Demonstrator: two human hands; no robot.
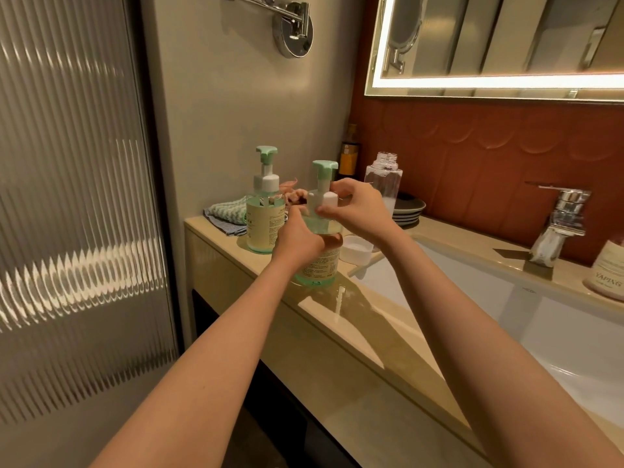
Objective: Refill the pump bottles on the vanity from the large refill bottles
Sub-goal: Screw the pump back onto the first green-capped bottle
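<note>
A green-tinted pump bottle (319, 265) with a cream label stands on the beige vanity counter (354, 332) near its front edge. My left hand (297, 238) grips the bottle's body. My right hand (358, 206) pinches its white pump collar (322, 199) under the mint green pump head (325, 165). A second, matching pump bottle (261, 217) stands upright to the left, untouched. Behind my right hand a clear refill bottle (383, 177) stands open, without its cap. A white cap (356, 248) lies on the counter beside the held bottle.
A folded cloth (226, 214) lies at the counter's left end by the wall. Stacked dark plates (407, 207) sit behind the refill bottle, and a dark amber bottle (349, 157) stands in the corner. The white sink basin (506, 298), chrome tap (557, 224) and a labelled jar (607, 275) are to the right.
</note>
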